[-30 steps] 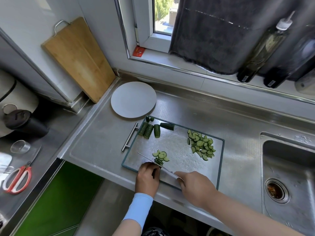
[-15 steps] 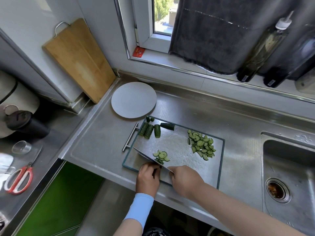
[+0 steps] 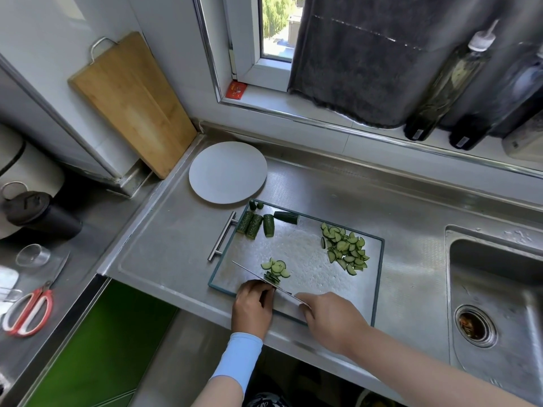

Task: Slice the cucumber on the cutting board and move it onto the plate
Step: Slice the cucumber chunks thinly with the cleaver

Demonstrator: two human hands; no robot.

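The round white plate (image 3: pixel 227 171) sits on the steel counter (image 3: pixel 367 195) just beyond the far left corner of the cutting board (image 3: pixel 296 248), and all the cucumber is on the board. Dark cucumber chunks (image 3: pixel 258 226) lie along its far left edge, a heap of half-moon slices (image 3: pixel 345 251) sits toward its right side, and a few fresh slices (image 3: pixel 276 267) lie near the front. Just nearer than those, the left hand (image 3: pixel 252 306) curls its fingers down on a mostly hidden cucumber piece (image 3: pixel 271 278). The right hand (image 3: pixel 332 318) is wrapped round the handle of a knife (image 3: pixel 286 292) whose blade rests against that piece. To the right is a sink (image 3: pixel 493 259) with its drain. A wooden chopping board (image 3: pixel 129 101) leans in the wall corner, bottles (image 3: pixel 449 80) and a dark cloth (image 3: pixel 358 54) line the windowsill, and red-handled scissors (image 3: pixel 28 309) lie on the lower surface at left.
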